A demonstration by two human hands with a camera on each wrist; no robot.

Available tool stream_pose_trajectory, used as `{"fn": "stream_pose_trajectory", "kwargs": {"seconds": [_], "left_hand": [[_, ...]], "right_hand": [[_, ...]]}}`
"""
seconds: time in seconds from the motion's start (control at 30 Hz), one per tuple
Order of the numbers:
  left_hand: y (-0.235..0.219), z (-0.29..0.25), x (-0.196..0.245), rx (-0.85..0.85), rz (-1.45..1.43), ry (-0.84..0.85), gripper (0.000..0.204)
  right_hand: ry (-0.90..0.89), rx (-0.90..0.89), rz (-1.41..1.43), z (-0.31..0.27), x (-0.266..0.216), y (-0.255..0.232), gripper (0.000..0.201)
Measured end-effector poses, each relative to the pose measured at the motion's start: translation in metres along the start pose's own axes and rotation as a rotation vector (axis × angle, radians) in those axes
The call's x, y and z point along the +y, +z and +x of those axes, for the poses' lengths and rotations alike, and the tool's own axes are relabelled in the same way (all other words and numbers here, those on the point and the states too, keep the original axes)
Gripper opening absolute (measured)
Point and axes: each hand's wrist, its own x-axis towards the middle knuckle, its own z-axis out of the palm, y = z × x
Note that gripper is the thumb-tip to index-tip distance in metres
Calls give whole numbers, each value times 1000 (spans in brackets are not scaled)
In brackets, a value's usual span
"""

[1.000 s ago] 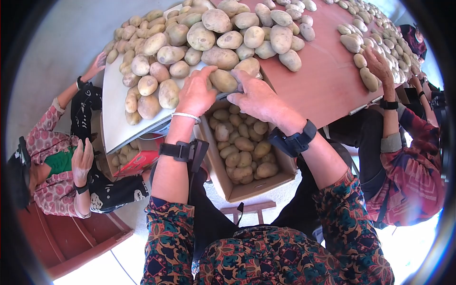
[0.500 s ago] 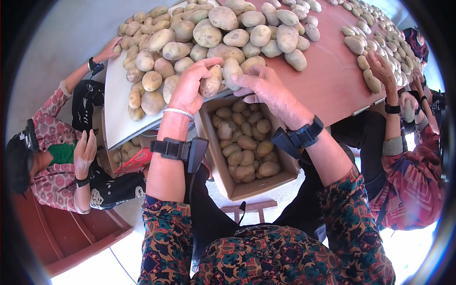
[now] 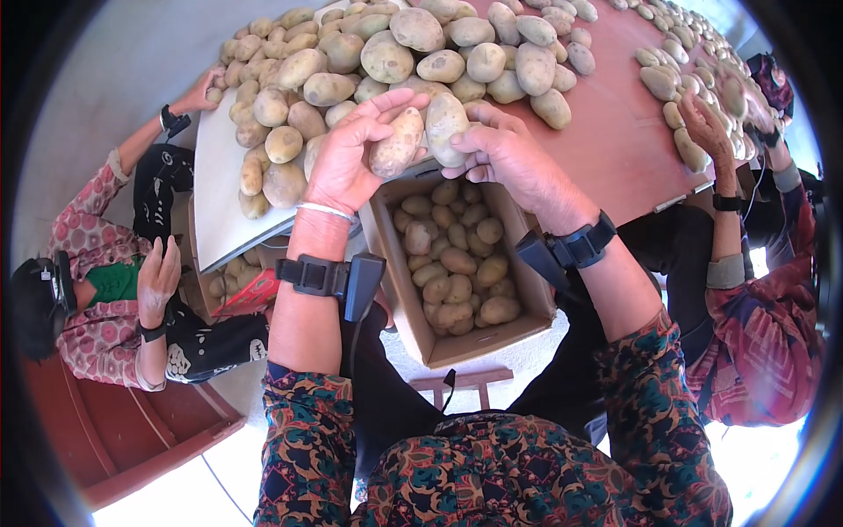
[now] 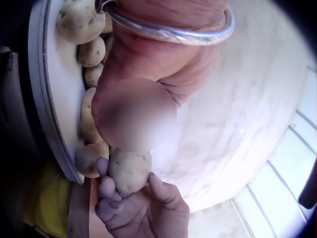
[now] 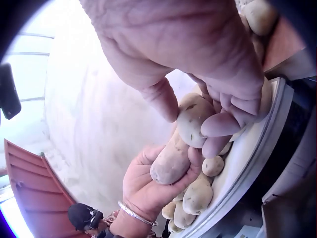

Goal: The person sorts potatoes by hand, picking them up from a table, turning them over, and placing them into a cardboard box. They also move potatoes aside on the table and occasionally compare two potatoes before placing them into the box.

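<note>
In the head view my left hand (image 3: 345, 158) holds a brownish oval potato (image 3: 397, 142) between thumb and fingers. Beside it, my right hand (image 3: 524, 167) grips a paler potato (image 3: 446, 129), held upright. Both hands are raised over the table's near edge, above the far end of the cardboard box. The right wrist view shows the pale potato (image 5: 194, 120) pinched by the right hand (image 5: 198, 59), with the other potato (image 5: 171, 162) lying in the left hand's fingers (image 5: 143, 181). A blurred patch covers part of the left wrist view.
Behind the hands, a large potato heap (image 3: 386, 58) covers the white board (image 3: 215, 189) and part of the red table (image 3: 597, 132). Below stands a cardboard box (image 3: 443, 354) holding several potatoes. People sit at left and right, their hands near the potatoes.
Both hands have lifted a potato each from the heap's near edge. Since half a second ago, the right hand's potato has turned more upright and both potatoes sit slightly farther right.
</note>
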Motion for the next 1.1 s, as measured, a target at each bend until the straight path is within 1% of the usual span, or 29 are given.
{"fn": "stream_pose_trajectory", "kwargs": {"seconds": [0.03, 0.07, 0.13, 0.17, 0.2, 0.23, 0.27, 0.33, 0.4, 0.47, 0.5, 0.53, 0.57, 0.6, 0.63, 0.67, 0.7, 0.73, 0.8, 0.83, 0.87, 0.93, 0.97, 1.03, 1.07, 1.1], "left_hand": [[2, 0, 0, 4, 21, -7, 54], [2, -1, 0, 9, 41, -15, 54], [-3, 2, -1, -4, 63, -33, 54], [-4, 3, -4, -21, 90, -40, 55], [-3, 3, -6, -23, 84, -47, 55], [-2, 3, -8, 12, 120, -45, 55], [-1, 2, -9, 48, 158, -42, 57], [3, 0, -11, 49, 193, -29, 58], [7, 0, -13, 47, 227, -17, 59], [10, 1, -13, 23, 356, -13, 54], [11, 1, -13, 23, 353, -19, 54], [13, 1, -13, 19, 452, -28, 52], [14, -1, -14, 15, 547, -41, 49], [17, -3, -15, 12, 541, -51, 49], [20, -3, -15, 16, 710, -174, 49], [22, -4, -16, 19, 878, -291, 48], [19, -5, -25, 26, 987, -273, 39], [11, -5, -35, 21, 984, -268, 39], [-5, -2, -46, -32, 1257, -147, 31], [-2, -3, -43, -19, 1405, -54, 26], [0, -1, -40, -36, 1399, -28, 26], [4, 4, -36, 132, 1435, 14, 24], [9, 8, -36, 115, 1429, 35, 24], [20, 15, -33, 378, 1355, 82, 27], [25, 17, -33, 365, 1351, 95, 27], [30, 20, -33, 382, 1390, 167, 32]], "right_hand": [[7, -34, 2, 0, 1, -2, 49], [12, -32, 3, 0, 1, -4, 49], [-4, -60, 127, -3, -2, -8, 43], [3, -54, 128, -6, -5, -10, 43], [11, -92, 181, -9, -9, -12, 41], [16, -132, 234, -11, -12, -15, 40], [19, -128, 234, -10, -10, -19, 40], [34, -230, 272, -8, -8, -24, 56], [35, -216, 245, -10, -8, -25, 55], [37, -204, 219, -14, -10, -21, 55], [48, -138, 149, -19, -15, -16, 50], [62, -72, 79, -23, -17, -13, 45], [75, -67, 84, -23, -15, -12, 45], [78, -56, 25, -23, -13, -13, 46], [78, -44, -35, -22, -12, -15, 46], [79, -37, -39, -22, -10, -16, 46], [78, -50, -90, -20, -8, -17, 47], [78, -64, -141, -19, -7, -17, 48], [72, -36, -152, -17, -3, -15, 48], [57, -5, -169, -17, -4, -15, 48], [35, 12, -215, -19, -7, -14, 46], [63, 21, -297, -17, -6, -15, 48], [47, 11, -363, -12, 0, -18, 49], [21, -4, -470, -11, 1, -19, 51], [16, 11, -477, -13, 1, -20, 51], [55, 7, -571, -17, -6, -18, 50]]}}
